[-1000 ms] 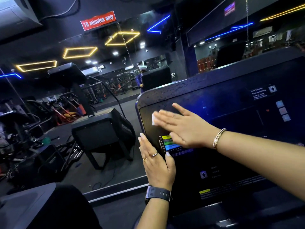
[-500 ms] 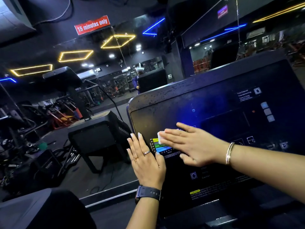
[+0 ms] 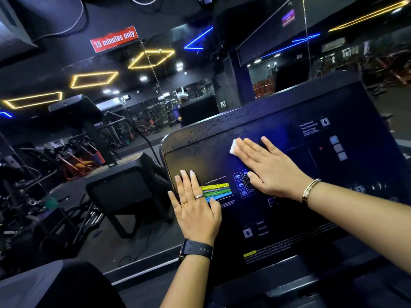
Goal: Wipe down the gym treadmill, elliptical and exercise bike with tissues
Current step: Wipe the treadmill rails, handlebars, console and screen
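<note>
Pressing small white tissue under straight fingers of right hand, shifted up and rightward off striped colour chart to middle of dark glossy console panel. Left hand flat, fingers straight, bracing lower-left edge. Right side likely unwiped yet.

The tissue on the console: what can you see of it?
The tissue is small, white and looks like soft folded paper. Only one corner shows, poking out past the fingertips of the right hand, which lies flat on it with straight fingers and presses it against the dark glossy console, on the upper part of the panel. The rest is hidden under the hand.
</note>
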